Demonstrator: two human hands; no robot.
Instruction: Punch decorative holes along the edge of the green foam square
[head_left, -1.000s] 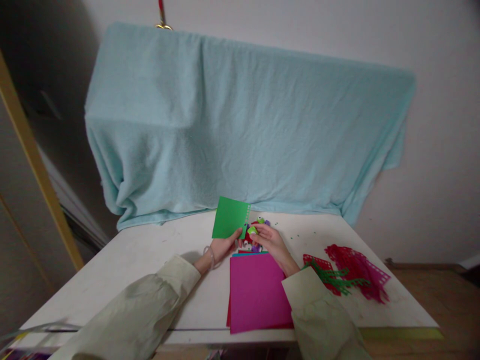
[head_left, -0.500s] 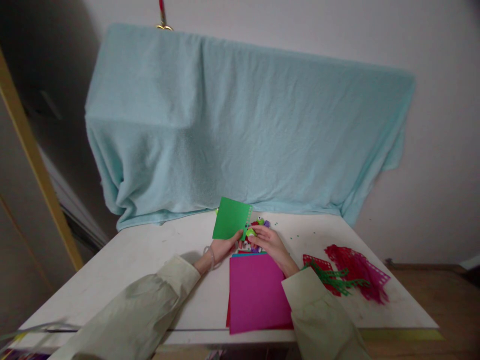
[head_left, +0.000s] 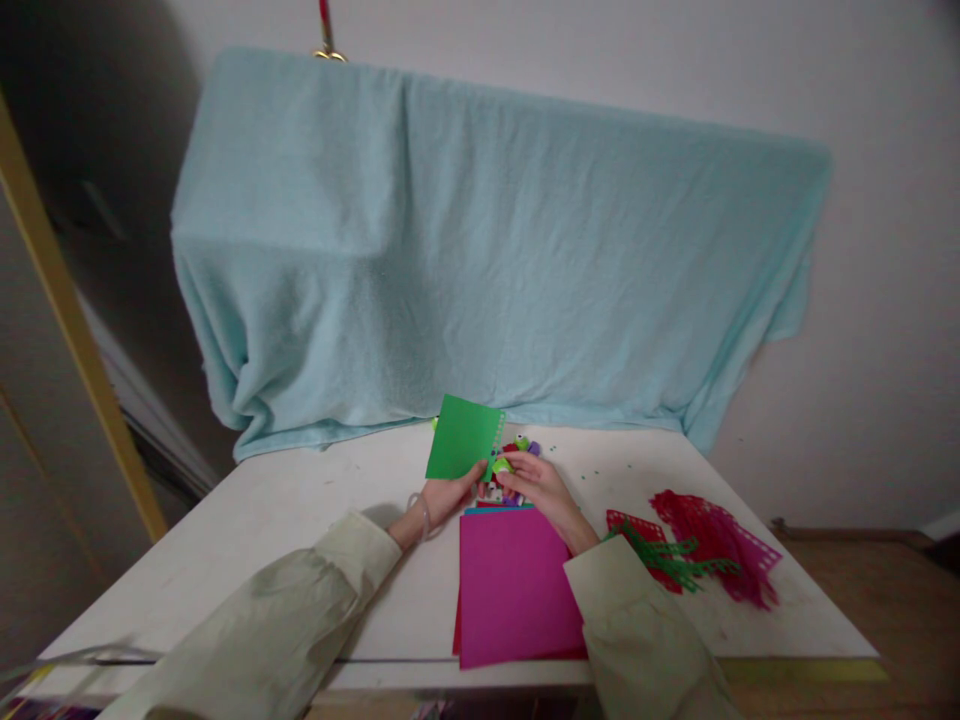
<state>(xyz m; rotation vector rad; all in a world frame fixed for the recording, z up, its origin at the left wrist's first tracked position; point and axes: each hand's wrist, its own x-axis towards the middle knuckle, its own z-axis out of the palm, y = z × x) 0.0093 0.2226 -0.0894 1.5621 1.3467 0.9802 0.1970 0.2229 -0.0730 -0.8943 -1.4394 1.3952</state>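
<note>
A sheet of green paper (head_left: 463, 437) with a row of small holes along its right edge is held up over the table. My left hand (head_left: 452, 492) pinches it at the lower right corner, thumb on top. In my right hand (head_left: 541, 485) is a small lime-green and white paper punch (head_left: 502, 466), at the holed edge of the sheet. Whether its jaws are pressed together cannot be made out. Behind and below my fingers lies a cluster of small green, red and purple punches (head_left: 522, 441), partly hidden.
A stack of coloured paper, magenta sheet (head_left: 517, 590) on top, lies before me at the table's front edge. To the right is a heap of red, magenta and green holed strips (head_left: 694, 545). A light blue cloth (head_left: 510, 250) hangs behind the white table (head_left: 300, 510).
</note>
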